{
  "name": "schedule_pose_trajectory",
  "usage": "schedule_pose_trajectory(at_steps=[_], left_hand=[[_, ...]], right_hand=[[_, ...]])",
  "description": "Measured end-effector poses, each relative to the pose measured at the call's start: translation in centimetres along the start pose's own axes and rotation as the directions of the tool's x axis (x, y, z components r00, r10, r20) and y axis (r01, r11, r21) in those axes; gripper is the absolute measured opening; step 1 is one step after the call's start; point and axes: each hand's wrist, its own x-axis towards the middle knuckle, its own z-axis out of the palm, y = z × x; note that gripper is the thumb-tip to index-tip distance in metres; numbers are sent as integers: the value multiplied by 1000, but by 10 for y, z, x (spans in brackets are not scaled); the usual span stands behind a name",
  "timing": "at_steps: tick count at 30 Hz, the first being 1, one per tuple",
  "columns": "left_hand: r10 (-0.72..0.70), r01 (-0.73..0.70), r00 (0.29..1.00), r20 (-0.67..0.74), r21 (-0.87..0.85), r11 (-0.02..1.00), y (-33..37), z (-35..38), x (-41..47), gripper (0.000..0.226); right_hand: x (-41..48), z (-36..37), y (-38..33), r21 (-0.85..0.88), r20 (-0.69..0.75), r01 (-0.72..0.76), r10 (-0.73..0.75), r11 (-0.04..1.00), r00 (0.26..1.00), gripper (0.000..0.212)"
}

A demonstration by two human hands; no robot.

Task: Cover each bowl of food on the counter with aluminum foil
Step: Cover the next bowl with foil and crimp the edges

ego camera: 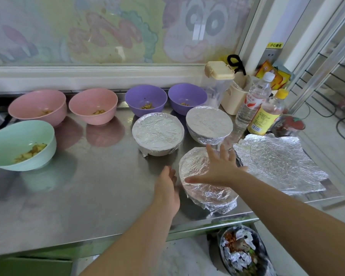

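Fingers (210,152) straight, empty, on left hand (167,188) and right hand (217,172); foil-wrapped bowl (207,195) upright.

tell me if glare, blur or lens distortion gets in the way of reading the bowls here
Head view: even, soft light with no harsh shadows; the steel counter mirrors the pink bowls as hazy patches; the foil-covered bowls glint without blowing out; the wide lens bows the counter's front edge and the window frame; the food in the green bowl stays legible.
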Motion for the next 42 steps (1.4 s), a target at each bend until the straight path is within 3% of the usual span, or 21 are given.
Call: schedule_pose_trajectory(at_steps=[2, 4, 9, 11, 14, 21, 28, 34, 42], left_hand=[[36, -19, 996, -78, 204, 979, -7, -14, -11, 21], [68, -42, 996, -64, 342, 939, -15, -27, -25, 14], [184, -242, 970, 158, 690, 682, -34, -36, -53, 19], [277, -341, 938, 211, 709, 617, -39, -34, -58, 17], [377, -381, 909, 177, 717, 583, -42, -31, -57, 13], [465, -447, 860, 210, 748, 490, -40, -36, -49, 5], [476, -572, 780, 407, 772, 277, -38, -52, -32, 6], [485, -702, 632, 604, 712, 28, -27, -58, -23, 11], [651, -650, 568, 503, 760, -20, -41, -46, -30, 29]], right_hand=[[-4, 3, -1, -29, 15, 38, -37, 999, 999, 163], [-8, 5, -3, -63, 34, 55, -53, 996, 998, 160], [-8, 4, -5, -65, 60, 45, -41, 997, 997, 160], [-8, 4, -6, -66, 60, 39, -35, 997, 998, 161], [-9, 4, -7, -59, 59, 38, -34, 998, 998, 163], [-10, 6, -7, -51, 34, 32, -30, 998, 999, 160], [-12, 6, -9, -76, 35, 23, -21, 997, 999, 151], [-13, 7, -10, -90, 34, 14, -11, 996, 999, 150], [-15, 8, -12, -76, 23, -5, 7, 997, 1000, 149]])
